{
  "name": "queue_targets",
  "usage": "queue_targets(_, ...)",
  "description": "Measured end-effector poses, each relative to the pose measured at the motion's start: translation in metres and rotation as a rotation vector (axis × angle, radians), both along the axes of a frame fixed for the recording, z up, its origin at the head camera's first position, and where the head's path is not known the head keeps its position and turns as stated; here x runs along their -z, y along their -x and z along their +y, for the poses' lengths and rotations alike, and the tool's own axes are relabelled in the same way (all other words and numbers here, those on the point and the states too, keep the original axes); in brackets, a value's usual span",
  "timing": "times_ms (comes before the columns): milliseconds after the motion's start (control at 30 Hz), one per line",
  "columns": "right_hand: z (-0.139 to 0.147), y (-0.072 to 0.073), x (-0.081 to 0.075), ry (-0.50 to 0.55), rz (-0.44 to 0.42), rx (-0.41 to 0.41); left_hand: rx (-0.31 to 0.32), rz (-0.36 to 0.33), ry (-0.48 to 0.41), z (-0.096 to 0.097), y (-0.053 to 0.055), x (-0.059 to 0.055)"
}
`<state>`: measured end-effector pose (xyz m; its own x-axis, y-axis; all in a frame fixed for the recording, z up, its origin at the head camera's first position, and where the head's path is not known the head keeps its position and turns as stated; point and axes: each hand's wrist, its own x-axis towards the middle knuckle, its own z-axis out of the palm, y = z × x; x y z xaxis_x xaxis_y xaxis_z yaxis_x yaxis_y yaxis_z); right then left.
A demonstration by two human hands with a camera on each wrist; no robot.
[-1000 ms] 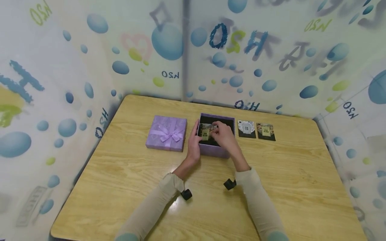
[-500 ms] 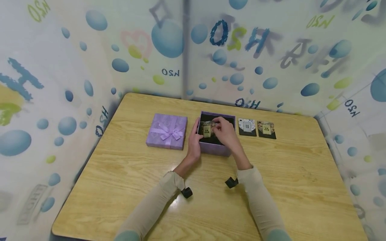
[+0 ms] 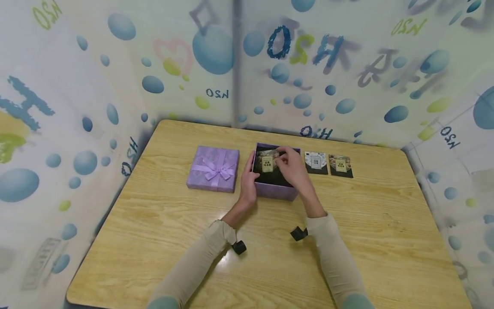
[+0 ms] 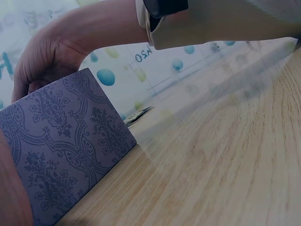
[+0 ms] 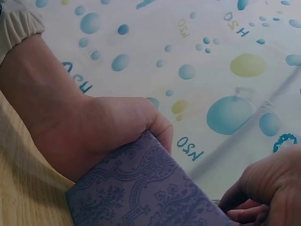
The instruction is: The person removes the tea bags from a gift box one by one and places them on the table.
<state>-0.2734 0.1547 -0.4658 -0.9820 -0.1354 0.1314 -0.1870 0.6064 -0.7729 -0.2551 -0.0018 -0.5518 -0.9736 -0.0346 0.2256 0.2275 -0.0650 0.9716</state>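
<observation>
Packet (image 3: pixel 266 163) farther back over the purple box (image 3: pixel 275 192), pinched by right fingers (image 3: pixel 284 158), left fingers (image 3: pixel 248 166) gripping the box

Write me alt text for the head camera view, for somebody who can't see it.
A person's right hand holds a dark packet at an open purple box, whose left side the left hand grips. To the left lies a bow-topped purple lid; to the right, two more packets lie side by side on the wooden table.
</observation>
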Motion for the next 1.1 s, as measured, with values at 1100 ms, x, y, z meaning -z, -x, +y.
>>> queue_targets(1100,0.052,-0.004,-0.01,0.157,-0.01,0.115,0.01,-0.055,-0.071,0.004,-0.002,-0.004)
